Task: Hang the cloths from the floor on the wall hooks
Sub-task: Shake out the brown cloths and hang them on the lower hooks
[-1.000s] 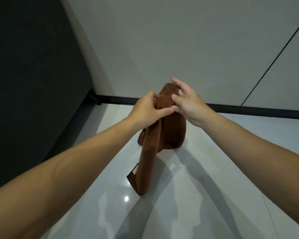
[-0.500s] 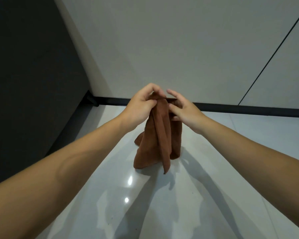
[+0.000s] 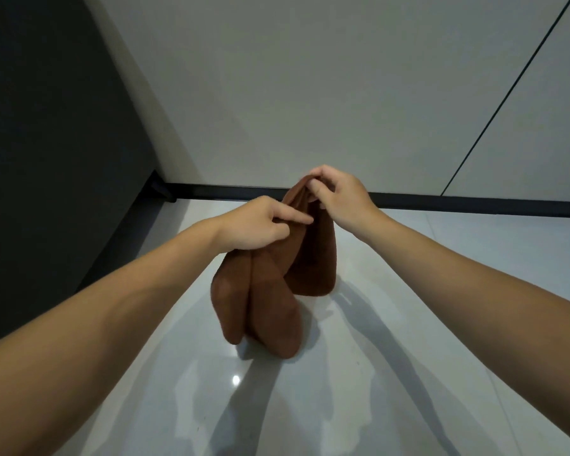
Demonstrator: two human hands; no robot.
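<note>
A pale grey smooth wall (image 3: pixel 310 93) with one thin dark seam (image 3: pixel 507 97) meets a glossy white tiled floor (image 3: pixel 408 324) along a black skirting strip (image 3: pixel 474 204); a matt black wall (image 3: pixel 46 143) stands left.

**Camera arrangement.** A single view is supplied by one wide-angle camera worn on the person's head.

**Facing.** The camera looks forward and steeply down across the glossy floor (image 3: pixel 425 340) toward its far edge. There a black skirting strip (image 3: pixel 474 204) runs below the pale wall (image 3: pixel 310 77). The floor's far left corner lies left of centre, and the dark wall (image 3: pixel 46 143) bounds the floor's left edge.

**Nearness.** Both forearms enter from the lower corners of the view, large and close to the lens, and converge at mid-view. There the left hand (image 3: pixel 260 227) and right hand (image 3: pixel 341 195) grip the brown cloth (image 3: pixel 270 297) on extended arms, above the floor and short of its far edge.
</note>
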